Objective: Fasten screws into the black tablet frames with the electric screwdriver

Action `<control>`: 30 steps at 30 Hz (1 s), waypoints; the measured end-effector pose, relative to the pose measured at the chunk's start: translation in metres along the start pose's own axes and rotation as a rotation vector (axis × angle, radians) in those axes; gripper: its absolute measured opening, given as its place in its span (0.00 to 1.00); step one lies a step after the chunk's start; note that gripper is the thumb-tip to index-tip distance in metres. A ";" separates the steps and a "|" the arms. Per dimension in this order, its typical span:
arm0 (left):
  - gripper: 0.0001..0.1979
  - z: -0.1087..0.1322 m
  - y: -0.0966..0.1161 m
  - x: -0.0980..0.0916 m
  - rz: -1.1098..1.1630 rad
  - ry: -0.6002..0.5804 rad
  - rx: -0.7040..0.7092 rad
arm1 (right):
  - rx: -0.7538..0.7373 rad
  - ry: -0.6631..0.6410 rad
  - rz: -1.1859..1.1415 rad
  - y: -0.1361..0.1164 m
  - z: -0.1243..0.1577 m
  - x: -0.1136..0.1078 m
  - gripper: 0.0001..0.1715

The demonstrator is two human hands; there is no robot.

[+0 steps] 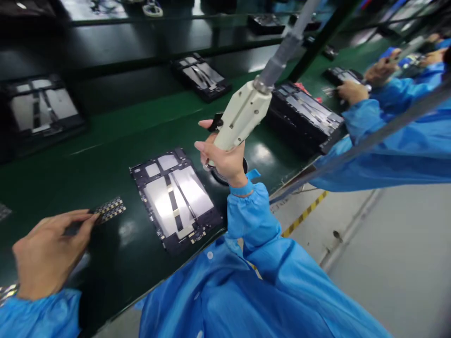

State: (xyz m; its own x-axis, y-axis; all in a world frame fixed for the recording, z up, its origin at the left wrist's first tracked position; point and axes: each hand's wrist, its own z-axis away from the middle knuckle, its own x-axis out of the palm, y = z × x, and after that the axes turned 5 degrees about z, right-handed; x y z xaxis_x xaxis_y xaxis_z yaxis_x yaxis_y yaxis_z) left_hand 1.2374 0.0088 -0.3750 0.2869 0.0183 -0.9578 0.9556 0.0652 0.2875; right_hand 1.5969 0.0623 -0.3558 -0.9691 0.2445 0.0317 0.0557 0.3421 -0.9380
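Small dark, flat card with rows of pale rectangular pieces point(112, 208): out to my left, over the dark green, glossy surface point(105, 173); cannot tell whether its underside touches. My left grip point(55, 249) pinches its left end, thumb and forefinger pressed together. Judged light, thin and somewhat flexible; best taken by an end or edge, off the pale pieces, which may come loose if rubbed. My right grip point(227, 159) is wrapped around the lower body of an off-white, faceted hand tool with a grey sleeve at its top point(243, 112). Judged rigid, heavier than the card, smooth-sided; hold the body below the metal collar. Between the two, near me, lies a black-framed rectangular slab with silver panels point(193, 188), panels up, apart from both grips. Judged stiff but delicate across its dark ribbons; lift by the frame. Farther out: similar slabs at far left point(42, 108) and beyond centre point(200, 77); a stack to the right point(306, 112); past it, a co-worker's hand point(352, 91).
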 end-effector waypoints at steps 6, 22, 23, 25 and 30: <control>0.19 -0.005 0.026 0.014 0.452 0.147 -0.134 | 0.002 -0.339 -0.144 -0.039 0.012 0.090 0.15; 0.22 -0.040 0.047 0.052 0.953 -0.170 -0.085 | 0.136 -0.419 0.074 0.008 0.020 0.150 0.15; 0.22 -0.040 0.045 0.052 0.951 -0.166 -0.089 | 0.125 -0.414 0.075 0.009 0.019 0.150 0.16; 0.21 -0.041 0.042 0.051 0.944 -0.155 -0.100 | 0.107 -0.408 0.065 0.007 0.019 0.149 0.18; 0.22 -0.042 0.030 0.050 1.001 -0.144 -0.148 | 0.121 -0.407 0.045 -0.003 0.021 0.151 0.21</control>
State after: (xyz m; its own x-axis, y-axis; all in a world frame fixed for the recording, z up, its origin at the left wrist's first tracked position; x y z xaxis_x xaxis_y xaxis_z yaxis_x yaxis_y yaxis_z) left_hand 1.2779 0.0532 -0.4146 0.9639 0.0124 -0.2660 0.2577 0.2084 0.9435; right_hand 1.4455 0.0788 -0.3554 -0.9835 -0.1295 -0.1265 0.0951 0.2248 -0.9698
